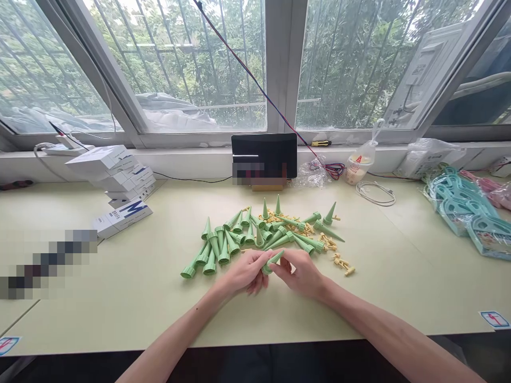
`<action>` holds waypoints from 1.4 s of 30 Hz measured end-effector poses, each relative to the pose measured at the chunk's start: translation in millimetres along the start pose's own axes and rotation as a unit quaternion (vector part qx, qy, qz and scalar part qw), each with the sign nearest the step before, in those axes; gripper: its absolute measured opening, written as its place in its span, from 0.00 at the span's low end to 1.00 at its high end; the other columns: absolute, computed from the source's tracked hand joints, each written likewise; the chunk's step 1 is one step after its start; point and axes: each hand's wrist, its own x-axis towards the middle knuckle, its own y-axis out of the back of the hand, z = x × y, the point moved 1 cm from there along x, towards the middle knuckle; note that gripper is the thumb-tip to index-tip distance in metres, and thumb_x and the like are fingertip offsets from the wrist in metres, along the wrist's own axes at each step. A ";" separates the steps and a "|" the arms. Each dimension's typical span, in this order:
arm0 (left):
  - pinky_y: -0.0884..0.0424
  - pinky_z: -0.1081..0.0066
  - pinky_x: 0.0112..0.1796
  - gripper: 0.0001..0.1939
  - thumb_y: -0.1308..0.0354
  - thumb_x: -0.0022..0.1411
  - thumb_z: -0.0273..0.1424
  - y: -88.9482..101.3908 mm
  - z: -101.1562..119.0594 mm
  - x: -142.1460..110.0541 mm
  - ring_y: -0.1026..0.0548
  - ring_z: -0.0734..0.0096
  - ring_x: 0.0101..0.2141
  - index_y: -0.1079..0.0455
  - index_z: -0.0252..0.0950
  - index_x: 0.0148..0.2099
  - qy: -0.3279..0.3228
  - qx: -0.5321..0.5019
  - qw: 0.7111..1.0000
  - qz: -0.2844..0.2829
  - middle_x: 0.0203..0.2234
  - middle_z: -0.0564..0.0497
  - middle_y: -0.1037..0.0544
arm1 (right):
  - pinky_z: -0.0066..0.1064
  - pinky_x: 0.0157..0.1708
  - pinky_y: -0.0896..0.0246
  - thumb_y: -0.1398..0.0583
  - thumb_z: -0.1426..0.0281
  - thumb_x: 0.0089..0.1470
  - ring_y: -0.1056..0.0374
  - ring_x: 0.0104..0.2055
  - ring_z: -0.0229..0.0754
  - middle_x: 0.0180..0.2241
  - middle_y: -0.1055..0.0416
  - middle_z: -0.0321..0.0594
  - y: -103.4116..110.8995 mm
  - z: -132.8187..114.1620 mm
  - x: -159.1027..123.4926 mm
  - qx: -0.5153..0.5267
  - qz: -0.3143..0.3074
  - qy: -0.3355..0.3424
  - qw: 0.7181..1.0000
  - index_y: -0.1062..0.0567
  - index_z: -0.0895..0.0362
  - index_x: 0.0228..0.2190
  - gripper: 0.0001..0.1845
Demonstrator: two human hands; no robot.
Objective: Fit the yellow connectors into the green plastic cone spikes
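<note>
In front of me, a green plastic watering spike (273,261) is held in both hands, its pointed tip tilted up to the right. My left hand (248,270) is closed around the wide ribbed end. From the other side, my right hand (302,271) grips it with thumb and fingers near the taper. Just beyond my hands lies a loose heap of similar green spikes (213,243), a few standing on their wide ends. Small yellow plastic valve pieces (342,262) are scattered among them and to the right. My fingers hide part of the held spike.
White boxes (123,218) are stacked at the left. A dark-screened device (264,151) stands by the window, with a bagged drink cup (358,166) and a coiled white cable (375,193) to its right. Turquoise plastic hangers (465,199) lie at the far right of the table (399,287).
</note>
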 end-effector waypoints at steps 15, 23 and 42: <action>0.43 0.75 0.21 0.27 0.56 0.71 0.49 -3.5 0.7 -2.9 0.36 0.77 0.17 0.35 0.35 0.27 -0.134 0.159 0.977 0.052 0.20 0.52 0.27 | 0.28 0.20 0.41 0.44 0.58 0.64 0.41 0.19 0.35 0.21 0.38 0.30 8.7 2.0 5.5 0.165 0.060 -0.152 0.973 0.33 0.55 0.31 0.15; 0.41 0.72 0.30 0.30 0.60 0.73 0.43 1.4 0.4 -0.7 0.34 0.72 0.21 0.33 0.35 0.24 -0.200 0.262 0.937 0.117 0.16 0.53 0.32 | 0.27 0.15 0.41 0.41 0.53 0.62 0.42 0.17 0.35 0.18 0.39 0.30 9.7 12.1 4.6 0.201 0.105 -0.194 0.954 0.34 0.55 0.25 0.21; 0.53 0.68 0.27 0.25 0.59 0.73 0.41 4.2 -5.6 4.6 0.50 0.73 0.21 0.46 0.37 0.22 -0.246 0.363 0.892 0.110 0.17 0.56 0.46 | 0.30 0.19 0.39 0.38 0.51 0.56 0.37 0.16 0.38 0.16 0.35 0.33 164.7 35.9 2.9 -0.050 0.283 -0.213 0.934 0.26 0.58 0.30 0.21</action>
